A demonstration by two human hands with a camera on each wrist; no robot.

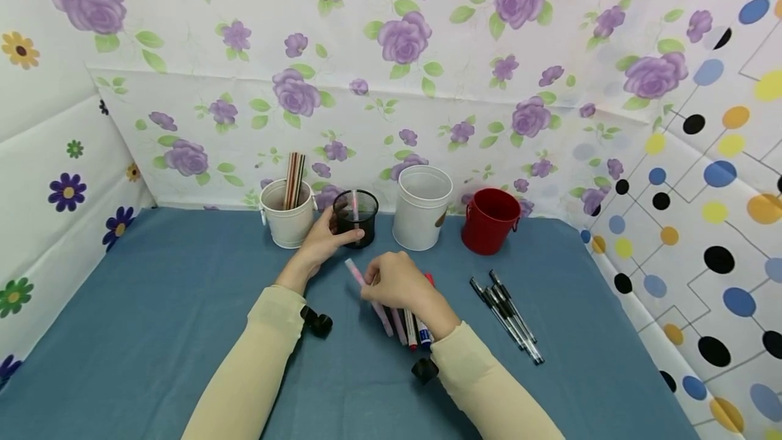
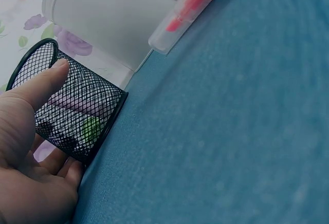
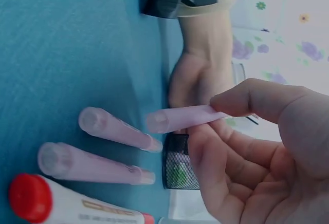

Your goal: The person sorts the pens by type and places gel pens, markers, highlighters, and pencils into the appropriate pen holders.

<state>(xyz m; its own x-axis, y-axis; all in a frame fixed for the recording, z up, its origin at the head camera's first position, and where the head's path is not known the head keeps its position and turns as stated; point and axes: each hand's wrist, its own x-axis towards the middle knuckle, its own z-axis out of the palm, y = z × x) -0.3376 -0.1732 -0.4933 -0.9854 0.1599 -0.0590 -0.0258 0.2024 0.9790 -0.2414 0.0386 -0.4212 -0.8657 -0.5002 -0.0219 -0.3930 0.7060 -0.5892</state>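
Observation:
My left hand [image 1: 319,244] holds a black mesh pen cup [image 1: 365,224] from its left side, thumb across the front. Through the mesh in the left wrist view, a pink pen-like stick and something green [image 2: 91,129] show inside the cup. Between thumb and fingertips, my right hand [image 1: 400,282] pinches a pale pink highlighter [image 3: 182,118] with a clear cap, raised off the cloth just in front of the cup. Below that hand, two more pink highlighters [image 3: 115,127] lie side by side. Next to them are a white marker with red ends [image 3: 77,203] and a blue-ended marker [image 1: 424,335], partly hidden.
Along the back stand a white bucket [image 1: 282,226] holding striped sticks [image 1: 294,180], a taller white bucket [image 1: 418,226] and a red bucket [image 1: 487,233]. Several black-capped clear pens [image 1: 510,318] lie to the right on the blue cloth [image 1: 153,331]. Flowered sheeting rises behind.

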